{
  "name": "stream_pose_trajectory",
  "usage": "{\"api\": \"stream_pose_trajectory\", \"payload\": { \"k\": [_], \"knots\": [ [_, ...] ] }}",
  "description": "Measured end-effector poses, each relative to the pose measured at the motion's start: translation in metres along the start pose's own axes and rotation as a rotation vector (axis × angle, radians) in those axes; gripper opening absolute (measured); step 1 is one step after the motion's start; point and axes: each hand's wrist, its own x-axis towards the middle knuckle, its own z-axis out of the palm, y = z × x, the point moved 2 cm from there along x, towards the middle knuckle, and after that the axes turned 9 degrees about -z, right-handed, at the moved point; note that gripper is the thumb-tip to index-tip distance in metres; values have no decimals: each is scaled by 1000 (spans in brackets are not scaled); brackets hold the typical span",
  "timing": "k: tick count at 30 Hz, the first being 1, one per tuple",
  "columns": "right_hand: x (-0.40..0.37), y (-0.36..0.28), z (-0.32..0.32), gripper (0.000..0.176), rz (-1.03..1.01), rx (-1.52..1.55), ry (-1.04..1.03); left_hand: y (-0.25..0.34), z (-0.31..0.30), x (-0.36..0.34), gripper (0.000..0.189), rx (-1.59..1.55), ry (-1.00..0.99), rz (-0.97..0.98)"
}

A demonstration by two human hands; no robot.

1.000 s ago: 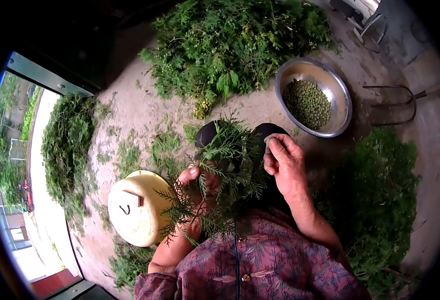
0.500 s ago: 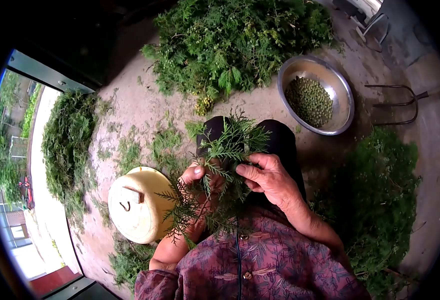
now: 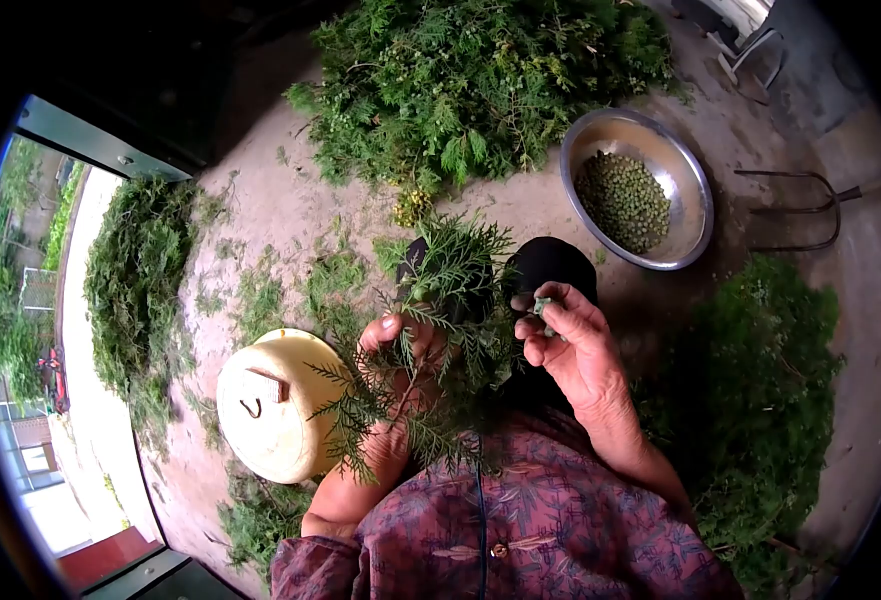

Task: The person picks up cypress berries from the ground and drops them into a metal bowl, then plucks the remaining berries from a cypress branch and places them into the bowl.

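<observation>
My left hand (image 3: pixel 384 332) is wrapped round an evergreen sprig (image 3: pixel 457 262) with flat, scaly leaves, held over my lap. Its foliage hides part of the fingers and forearm. To the right of the sprig and apart from it, my right hand (image 3: pixel 588 350) pinches a small green cone (image 3: pixel 543 305) between thumb and fingers. Up and to the right, a metal basin (image 3: pixel 695 225) on the floor holds many small green cones (image 3: pixel 622 198).
A big heap of evergreen branches (image 3: pixel 470 90) lies ahead. More cuttings lie at the left (image 3: pixel 135 280) and right (image 3: pixel 760 390). An upturned cream bucket (image 3: pixel 260 430) stands by my left arm. A metal fork (image 3: pixel 805 208) lies beyond the basin.
My right hand has come away from the sprig, moving right, with a small green cone in its fingers. The left hand keeps its hold on the sprig in nearly the same place.
</observation>
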Motion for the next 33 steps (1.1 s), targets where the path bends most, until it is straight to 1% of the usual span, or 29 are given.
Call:
{"api": "stream_pose_trajectory", "payload": {
  "k": [3,5,7,9,10,13,14,17,18,21,22,24,26,29,32,33],
  "knots": [
    [-8,-1,4,16,31,64,-149,3,10,1,27,-2,-145,-40],
    [-14,2,3,20,72,99,-247,4,7,0,27,-33,-85,31],
    [-19,9,6,16,179,86,-251,4,7,0,27,-46,-46,68],
    [-22,17,9,16,319,-20,-144,6,12,-1,28,-40,-28,72],
    [-22,21,12,19,333,-43,-97,5,15,-3,27,-43,-12,72],
    [-16,25,17,21,239,-92,-104,3,29,-8,28,-53,134,43],
    [-14,24,19,25,218,-101,-109,2,27,-8,28,15,157,45],
    [-9,19,19,27,181,-141,-161,2,14,-5,26,-16,8,-25],
    [-8,19,18,28,204,-144,-184,1,12,-4,26,-17,-39,-29],
    [-6,21,13,33,274,-152,-250,-1,8,0,28,21,-88,26],
    [-8,22,16,41,264,-233,-251,-1,11,-1,28,25,-55,31],
    [-10,20,22,44,268,-273,-235,-1,23,-4,29,34,9,39],
    [-10,17,25,48,265,-330,-249,-2,27,-4,30,62,5,39],
    [-12,14,27,46,243,-435,-269,-2,23,-2,31,92,-19,30],
    [-11,13,26,41,104,-719,-304,-2,22,-1,31,61,-43,-16],
    [-10,12,26,39,44,-840,-344,-3,21,-2,31,41,-48,-38]
  ]
}}
